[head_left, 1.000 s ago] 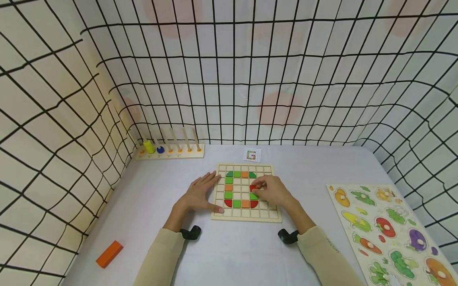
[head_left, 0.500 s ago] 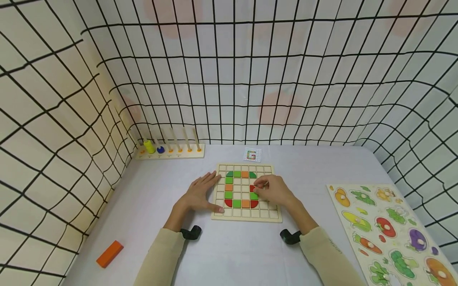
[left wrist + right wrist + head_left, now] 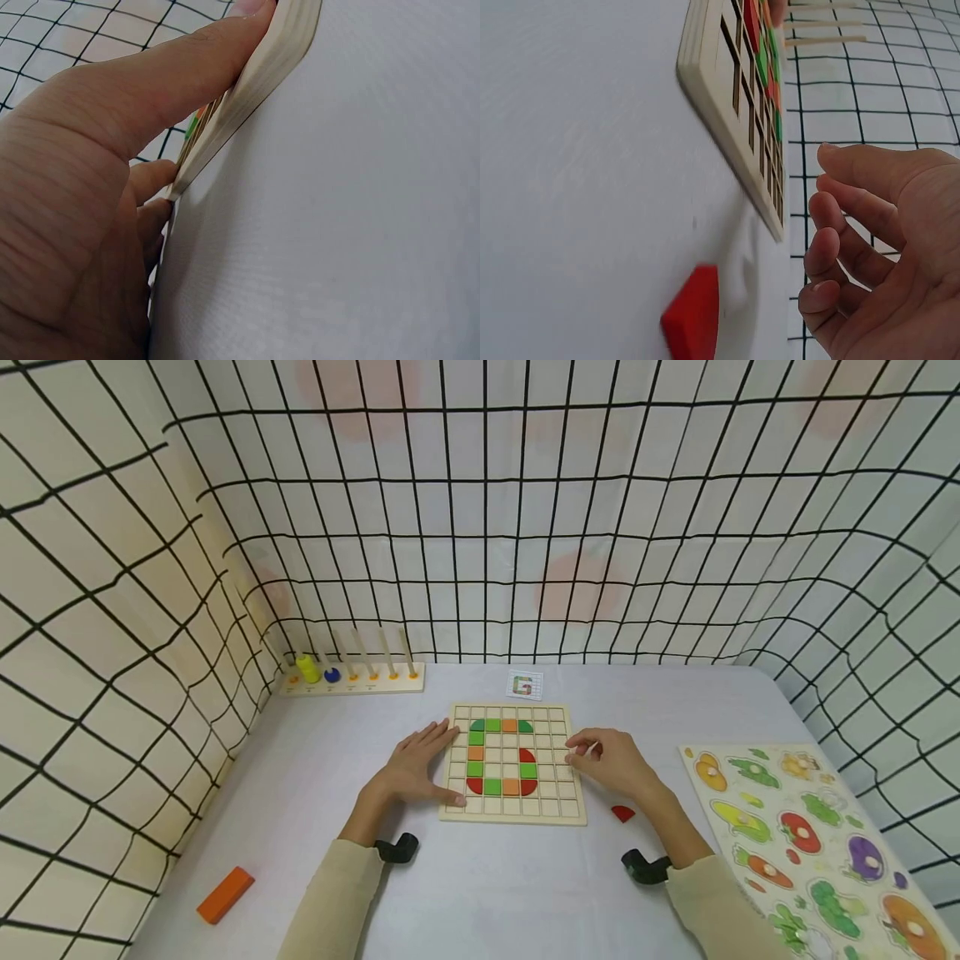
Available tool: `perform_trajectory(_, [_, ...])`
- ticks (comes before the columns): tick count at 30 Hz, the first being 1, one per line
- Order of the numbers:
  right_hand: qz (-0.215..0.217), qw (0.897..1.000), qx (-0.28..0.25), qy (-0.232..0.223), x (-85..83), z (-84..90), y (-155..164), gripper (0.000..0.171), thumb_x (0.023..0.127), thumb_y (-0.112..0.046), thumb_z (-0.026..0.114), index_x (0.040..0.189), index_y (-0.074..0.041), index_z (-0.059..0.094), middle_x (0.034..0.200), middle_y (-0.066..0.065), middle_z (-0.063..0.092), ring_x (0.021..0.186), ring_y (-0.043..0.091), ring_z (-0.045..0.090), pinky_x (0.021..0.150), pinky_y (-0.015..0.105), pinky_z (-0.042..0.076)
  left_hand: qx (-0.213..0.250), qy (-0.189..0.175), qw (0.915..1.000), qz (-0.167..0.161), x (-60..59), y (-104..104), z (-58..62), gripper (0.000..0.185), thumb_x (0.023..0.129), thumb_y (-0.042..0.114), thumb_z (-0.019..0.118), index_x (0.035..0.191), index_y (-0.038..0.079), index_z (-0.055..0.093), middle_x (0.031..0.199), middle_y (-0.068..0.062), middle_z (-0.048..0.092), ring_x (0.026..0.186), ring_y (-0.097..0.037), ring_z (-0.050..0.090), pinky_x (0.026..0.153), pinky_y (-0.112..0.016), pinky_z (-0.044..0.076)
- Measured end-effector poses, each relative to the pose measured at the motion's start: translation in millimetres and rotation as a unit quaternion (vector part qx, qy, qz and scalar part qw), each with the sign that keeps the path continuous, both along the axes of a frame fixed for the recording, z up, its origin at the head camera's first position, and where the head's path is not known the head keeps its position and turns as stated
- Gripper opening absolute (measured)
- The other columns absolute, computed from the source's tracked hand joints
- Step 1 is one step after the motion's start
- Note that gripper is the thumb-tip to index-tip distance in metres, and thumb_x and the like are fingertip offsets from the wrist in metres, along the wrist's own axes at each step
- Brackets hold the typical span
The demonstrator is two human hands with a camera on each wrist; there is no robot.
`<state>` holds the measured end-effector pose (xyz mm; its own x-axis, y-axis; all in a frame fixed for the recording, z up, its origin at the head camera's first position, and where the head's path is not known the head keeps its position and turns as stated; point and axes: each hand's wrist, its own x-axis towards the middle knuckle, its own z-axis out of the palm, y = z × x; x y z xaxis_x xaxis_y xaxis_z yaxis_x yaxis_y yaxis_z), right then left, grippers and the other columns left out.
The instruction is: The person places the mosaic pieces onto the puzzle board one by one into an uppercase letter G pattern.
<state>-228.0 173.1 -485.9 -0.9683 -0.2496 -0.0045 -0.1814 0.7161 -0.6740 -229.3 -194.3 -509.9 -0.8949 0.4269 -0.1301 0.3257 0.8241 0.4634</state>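
Observation:
A wooden grid board (image 3: 558, 792) lies on the table, with green, orange and red tiles forming a G-like outline. My left hand (image 3: 415, 768) rests along its left edge, thumb at the lower corner and fingers spread; the left wrist view shows the thumb (image 3: 187, 67) on the board's rim. My right hand (image 3: 613, 762) hovers by the board's right edge, fingers loosely bent and nothing between them. A rounded red tile (image 3: 527, 755) sits in the grid above a green square (image 3: 528, 771). Another red tile (image 3: 622, 813) lies loose on the cloth below the right hand.
A small pattern card (image 3: 524, 685) lies behind the board. At back left stands a peg rack (image 3: 352, 687) with yellow and blue beads. An orange block (image 3: 226, 895) is at front left, and a vegetable puzzle board (image 3: 738, 852) at right. Black netting (image 3: 486, 560) surrounds the table.
My right hand has let go of the rounded red tile in the grid and moved right, off the board. The loose red tile beside the board has come into view. My left hand stays put.

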Motion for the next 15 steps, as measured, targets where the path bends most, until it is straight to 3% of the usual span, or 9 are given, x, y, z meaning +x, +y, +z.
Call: perform_trajectory(15, [-0.01, 0.999, 0.034, 0.0, 29.9, -2.3, 46, 0.018, 0.092, -0.023, 0.077, 0.109, -0.015, 0.077, 0.088, -0.004, 0.067, 0.075, 0.016, 0.054, 0.062, 0.024, 0.045, 0.004, 0.001, 1.0, 0.001, 0.1, -1, -2.6, 0.125, 0.069, 0.07, 0.083, 0.166, 0.022, 0.022, 0.175, -0.001, 0.012, 0.162, -0.027, 0.009, 0.128, -0.059, 0.014])
